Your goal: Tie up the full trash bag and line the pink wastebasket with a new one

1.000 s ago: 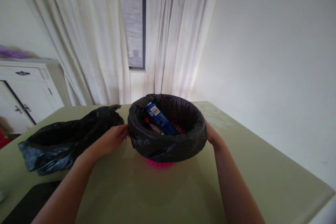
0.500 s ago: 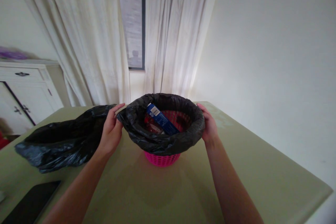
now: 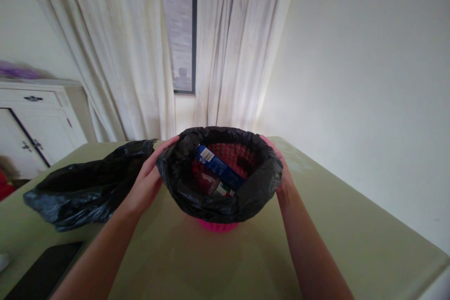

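Clearly both hands, left hand (image 3: 146, 183) and right hand (image 3: 283, 179), grip the liner (image 3: 218, 201) around the pink basket (image 3: 216, 226), fingers pinching plastic; tugging unevenly could tip the basket, spilling the box (image 3: 220, 171).

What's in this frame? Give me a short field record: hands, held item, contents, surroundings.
left hand: grips the left edge of the black bin liner
right hand: grips the liner's right edge
liner: sits in a pink basket, partly pulled off the far rim
contents: blue box, red item beside it
surface: green table
nearby: second black bag lying left of the basket
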A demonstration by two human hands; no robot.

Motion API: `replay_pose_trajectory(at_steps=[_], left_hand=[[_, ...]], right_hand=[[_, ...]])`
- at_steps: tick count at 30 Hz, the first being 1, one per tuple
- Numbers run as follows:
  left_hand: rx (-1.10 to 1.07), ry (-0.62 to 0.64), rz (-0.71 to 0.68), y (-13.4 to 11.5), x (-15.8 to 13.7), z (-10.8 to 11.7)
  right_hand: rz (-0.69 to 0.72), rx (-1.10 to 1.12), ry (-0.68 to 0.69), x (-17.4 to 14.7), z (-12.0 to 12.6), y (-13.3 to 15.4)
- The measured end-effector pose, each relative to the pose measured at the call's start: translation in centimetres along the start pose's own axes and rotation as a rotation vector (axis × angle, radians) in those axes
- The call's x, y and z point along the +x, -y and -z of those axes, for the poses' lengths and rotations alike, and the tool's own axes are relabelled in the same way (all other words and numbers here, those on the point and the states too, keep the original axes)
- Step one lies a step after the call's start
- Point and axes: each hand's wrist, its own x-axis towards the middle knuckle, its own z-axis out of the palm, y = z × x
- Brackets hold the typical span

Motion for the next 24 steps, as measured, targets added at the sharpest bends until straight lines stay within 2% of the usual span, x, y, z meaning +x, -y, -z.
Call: replay_pose_trajectory(at_steps=[7,14,19,22,24], left_hand=[[0.229,-0.057,-0.027,-1.6,-0.3,-0.6],[0.268,-0.309,-0.15,-3.5,-0.2,-1.0],[0.381,-0.406,-0.257,-4.2,-0.5,-0.7],[0.462,-0.393,-0.289,-5.0,-1.2,-0.9],[0.483,-0.304,-0.31,-5.5,-1.6,-1.2]], right_hand=[[-0.022,-0.057,0.105,-0.6,0.5,0.5],[-0.062,-0.061,0.124,-0.9,0.5,0.2],[-0.092,-0.084,0.15,-1.0,0.3,0.7],[-0.089,-0.125,0.139,-1.1,0.2,1.1],[-0.093,-0.114,0.132,-1.1,0.1,1.2]])
